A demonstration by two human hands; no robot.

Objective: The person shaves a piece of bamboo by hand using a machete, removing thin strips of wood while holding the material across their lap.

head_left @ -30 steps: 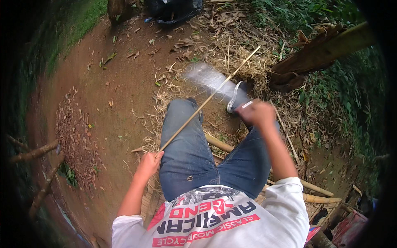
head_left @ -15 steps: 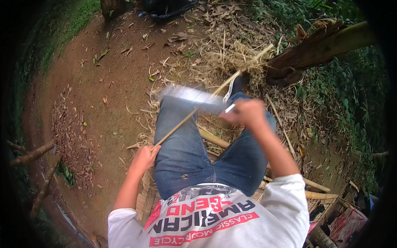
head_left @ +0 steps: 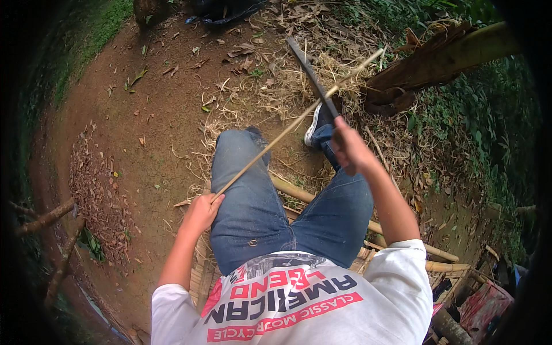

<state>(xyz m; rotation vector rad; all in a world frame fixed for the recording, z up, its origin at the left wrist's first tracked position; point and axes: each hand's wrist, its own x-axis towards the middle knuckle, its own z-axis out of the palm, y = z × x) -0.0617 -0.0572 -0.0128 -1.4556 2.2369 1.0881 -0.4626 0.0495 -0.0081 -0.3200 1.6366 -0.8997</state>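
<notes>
Stick (head_left: 287,132) in left grip (head_left: 201,211), knife (head_left: 310,75) in right grip (head_left: 349,146)

Left grip closed round stick's near end; long axis runs away and rightward over left thigh. Right grip, closed on handle, nearer far end. Blade crosses stick; contact unclear. Shirt (head_left: 362,322): red, black, white lettering, upside down.

The stick (head_left: 287,131) is long, slender, nearly straight and pale tan, and is held diagonally, its near end at lower left and its far end at upper right. The knife (head_left: 312,76) has a long, flat, dark grey blade, tip directed to the upper left; the blade crosses the stick's far half, contact indeterminable.
</notes>
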